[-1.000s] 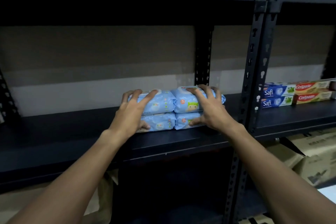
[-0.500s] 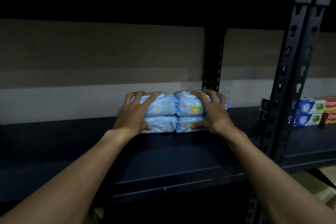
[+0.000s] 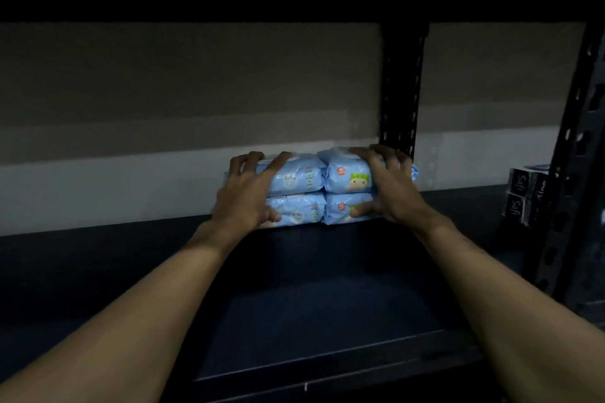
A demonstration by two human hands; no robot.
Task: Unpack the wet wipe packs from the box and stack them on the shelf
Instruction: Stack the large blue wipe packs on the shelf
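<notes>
Forearms reach in over dark shelf (image 3: 294, 304). I see left hand (image 3: 244, 198) and right hand (image 3: 391, 188) gripping wet wipe packs (image 3: 347, 178), fingers hooked over top, thumbs on lower fronts. Packs stacked two-by-two deep on shelf, near wall, before rear post (image 3: 401, 91). Boxes (image 3: 523, 193) far right.

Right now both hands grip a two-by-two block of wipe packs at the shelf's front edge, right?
Not the front edge: the head view shows the wipe packs deep on the shelf, near the back wall. Left hand and right hand do grip the two-by-two block.
</notes>
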